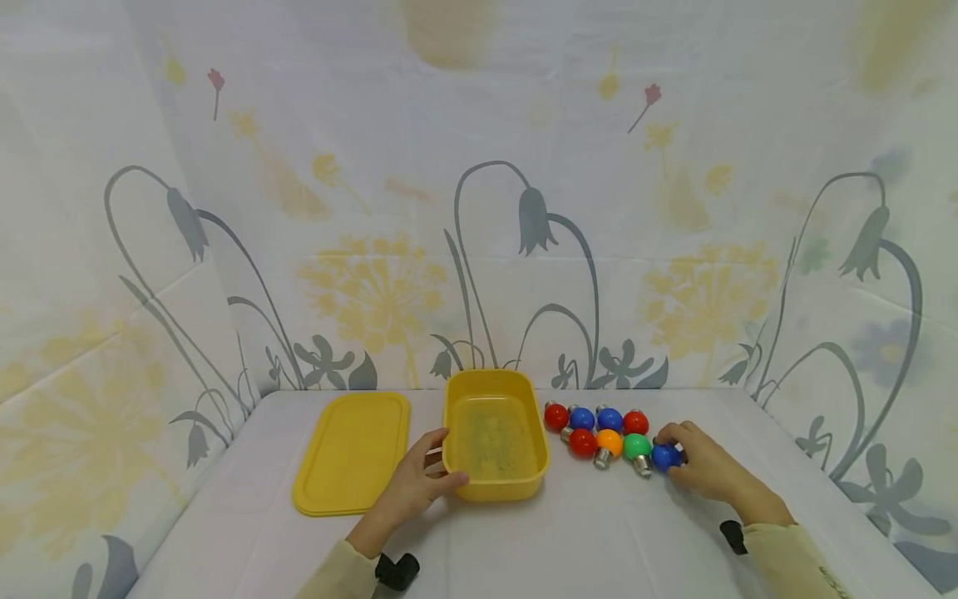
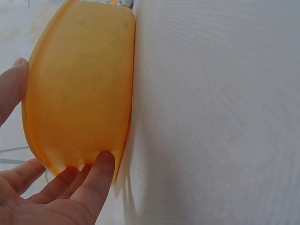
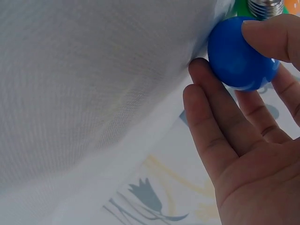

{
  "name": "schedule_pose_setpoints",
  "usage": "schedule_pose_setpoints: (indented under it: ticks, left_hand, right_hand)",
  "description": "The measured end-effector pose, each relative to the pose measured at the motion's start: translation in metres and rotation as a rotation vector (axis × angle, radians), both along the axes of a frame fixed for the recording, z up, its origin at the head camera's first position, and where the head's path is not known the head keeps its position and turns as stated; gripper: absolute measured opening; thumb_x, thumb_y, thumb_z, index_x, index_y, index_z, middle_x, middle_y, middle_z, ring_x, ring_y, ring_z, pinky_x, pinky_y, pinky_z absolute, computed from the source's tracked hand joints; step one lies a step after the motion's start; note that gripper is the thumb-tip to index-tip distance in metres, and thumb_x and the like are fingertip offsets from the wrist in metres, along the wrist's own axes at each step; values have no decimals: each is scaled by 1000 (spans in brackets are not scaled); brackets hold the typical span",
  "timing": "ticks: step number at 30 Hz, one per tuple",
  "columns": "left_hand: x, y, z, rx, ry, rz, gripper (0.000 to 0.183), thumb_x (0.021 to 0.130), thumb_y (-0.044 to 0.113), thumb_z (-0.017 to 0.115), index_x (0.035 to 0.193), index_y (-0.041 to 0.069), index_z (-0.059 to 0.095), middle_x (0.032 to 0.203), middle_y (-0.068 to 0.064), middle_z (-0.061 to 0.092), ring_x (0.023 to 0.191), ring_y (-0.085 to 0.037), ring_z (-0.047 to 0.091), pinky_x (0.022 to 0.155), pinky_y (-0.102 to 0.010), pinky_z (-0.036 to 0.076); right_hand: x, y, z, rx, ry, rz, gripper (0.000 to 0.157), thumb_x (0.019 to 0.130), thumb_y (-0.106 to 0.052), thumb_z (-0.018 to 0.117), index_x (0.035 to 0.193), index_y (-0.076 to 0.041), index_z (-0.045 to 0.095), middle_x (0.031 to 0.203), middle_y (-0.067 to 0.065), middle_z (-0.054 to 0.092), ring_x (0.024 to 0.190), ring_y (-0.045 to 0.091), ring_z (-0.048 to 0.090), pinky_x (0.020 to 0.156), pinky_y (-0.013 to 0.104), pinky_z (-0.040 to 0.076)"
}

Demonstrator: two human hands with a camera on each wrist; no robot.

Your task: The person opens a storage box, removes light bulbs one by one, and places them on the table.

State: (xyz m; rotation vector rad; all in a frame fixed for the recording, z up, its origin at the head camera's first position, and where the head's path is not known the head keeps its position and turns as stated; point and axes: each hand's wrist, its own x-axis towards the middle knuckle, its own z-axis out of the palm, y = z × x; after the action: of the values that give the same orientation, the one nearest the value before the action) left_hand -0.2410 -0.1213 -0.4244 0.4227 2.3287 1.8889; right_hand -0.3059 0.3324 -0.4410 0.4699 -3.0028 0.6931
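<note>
A yellow plastic container [image 1: 490, 491] stands uncovered in the middle of the table, with nothing in it. My left hand [image 1: 407, 489] holds it by the near left corner, thumb at the rim and fingers spread along the outer wall; the left wrist view shows the wall [image 2: 82, 79] close up. At the right end of the bulb group, my right hand [image 1: 707, 470] grips a blue light bulb [image 3: 239, 54] between thumb and fingers. Its screw base is hidden. Right beside it lies a green bulb [image 1: 637, 447] with its metal base toward me.
Left of the container, a yellow lid [image 1: 352, 453] lies flat. Red bulbs [image 1: 582, 443], blue bulbs [image 1: 609, 418] and an orange bulb [image 1: 609, 441] lie in two rough rows between the container and my right hand. A flower-printed cloth [image 1: 404, 316] hangs behind the white-covered table [image 1: 584, 549].
</note>
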Motion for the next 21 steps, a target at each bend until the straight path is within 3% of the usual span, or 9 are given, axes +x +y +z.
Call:
schedule_pose_setpoints:
  ticks: [14, 21]
  left_hand:
    - [-1, 0, -1, -1, 9, 3, 81, 76, 19, 73, 138, -2, 25, 135, -25, 30, 119, -41, 39, 88, -34, 46]
    - [1, 1, 2, -11, 13, 8, 81, 76, 21, 73, 138, -1, 26, 135, -25, 31, 119, -41, 39, 89, -35, 45]
  right_hand:
    - [3, 0, 1, 11, 10, -4, 53, 73, -13, 70, 121, -7, 48, 110, 13, 48, 85, 21, 51, 76, 41, 50]
    - [5, 1, 0, 4, 13, -10, 59, 73, -18, 72, 125, -8, 46, 109, 10, 48, 86, 20, 51, 75, 39, 50]
